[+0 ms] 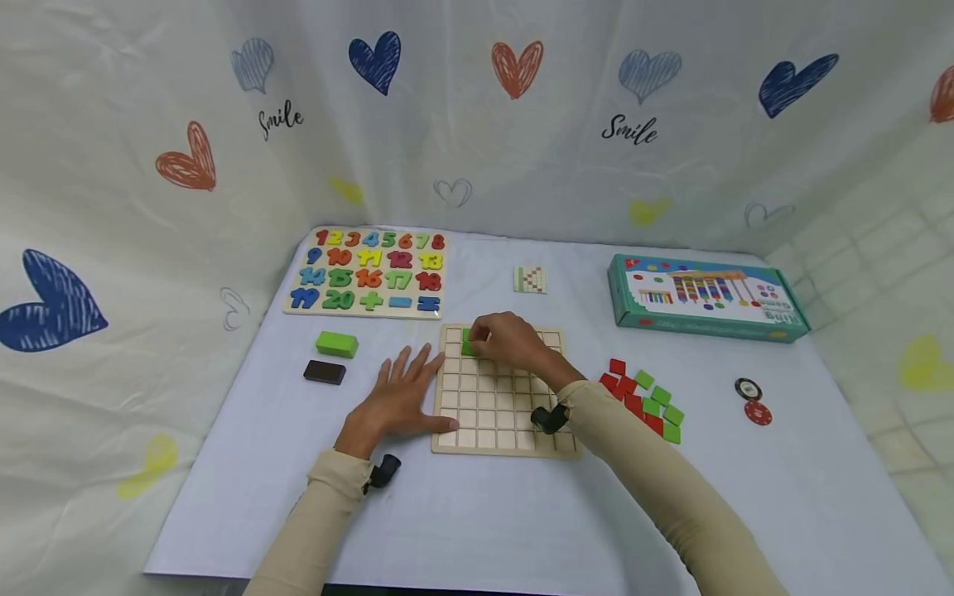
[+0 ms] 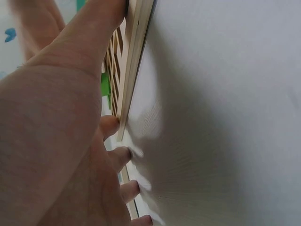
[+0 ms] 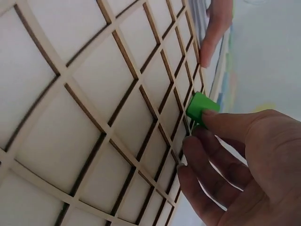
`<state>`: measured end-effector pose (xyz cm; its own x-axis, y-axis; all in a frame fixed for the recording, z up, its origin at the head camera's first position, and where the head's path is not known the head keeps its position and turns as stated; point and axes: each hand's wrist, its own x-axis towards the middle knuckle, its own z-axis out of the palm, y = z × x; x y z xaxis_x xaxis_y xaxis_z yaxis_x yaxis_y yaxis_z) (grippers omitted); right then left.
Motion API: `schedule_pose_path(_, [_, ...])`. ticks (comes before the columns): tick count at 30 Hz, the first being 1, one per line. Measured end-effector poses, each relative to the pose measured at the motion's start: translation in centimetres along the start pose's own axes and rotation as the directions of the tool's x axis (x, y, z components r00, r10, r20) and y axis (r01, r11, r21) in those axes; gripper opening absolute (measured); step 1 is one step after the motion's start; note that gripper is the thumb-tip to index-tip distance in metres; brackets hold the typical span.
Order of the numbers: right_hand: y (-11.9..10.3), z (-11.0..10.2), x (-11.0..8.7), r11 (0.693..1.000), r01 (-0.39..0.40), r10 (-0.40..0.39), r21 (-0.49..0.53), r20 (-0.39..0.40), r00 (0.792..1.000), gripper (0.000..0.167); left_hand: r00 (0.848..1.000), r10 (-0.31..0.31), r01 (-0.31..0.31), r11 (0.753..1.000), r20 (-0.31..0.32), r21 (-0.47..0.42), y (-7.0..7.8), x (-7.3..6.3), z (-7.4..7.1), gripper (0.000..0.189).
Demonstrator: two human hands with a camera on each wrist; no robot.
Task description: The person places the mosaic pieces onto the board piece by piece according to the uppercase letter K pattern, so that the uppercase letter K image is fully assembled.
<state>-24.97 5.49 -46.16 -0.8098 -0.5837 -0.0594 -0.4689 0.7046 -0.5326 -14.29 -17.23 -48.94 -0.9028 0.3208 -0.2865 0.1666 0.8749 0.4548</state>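
Observation:
A wooden grid board [image 1: 484, 452] lies flat on the white table, its square cells framed by thin raised strips. Near its far left corner my right hand [image 1: 510, 341] pinches a green square tile [image 3: 201, 107] between thumb and fingertips, tilted over the cells in the right wrist view. My left hand [image 1: 402, 401] rests along the board's left side, fingers spread, with the thumb on the board's edge and the index fingertip at the frame. To the right of the board lie loose red tiles [image 1: 633, 404] and green tiles [image 1: 660, 395].
A number puzzle board [image 1: 363, 313] stands at the back left, a small patterned card [image 1: 530, 280] at the back middle. A teal box [image 1: 708, 298] is at the back right. Left are a green block [image 1: 337, 344] and a black block [image 1: 324, 372]; right, a black chip [image 1: 749, 389] and a red chip [image 1: 758, 412].

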Motion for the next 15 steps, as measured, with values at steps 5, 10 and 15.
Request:
schedule_pose_path(5, [0.29, -0.18, 0.49, 1.0, 0.012, -0.013, 0.002, 0.025, 1.0, 0.01, 1.0, -0.003, 0.002, 1.0, 0.005, 0.014, 0.1, 0.35, 0.11, 0.118])
schedule_pose_path(10, [0.26, -0.21, 0.72, 1.0, 0.006, -0.006, -0.006, 0.035, 0.999, 0.011, 1.0, -0.004, 0.004, 1.0, 0.005, 0.017, 0.27, 0.42, 0.06, 0.118])
schedule_pose_path(15, [0.27, 0.61, 0.58, 0.999, -0.037, 0.037, -0.021, 0.005, 0.999, 0.013, 1.0, -0.013, 0.013, 1.0, 0.01, 0.015, 0.24, 0.28, 0.15, 0.119])
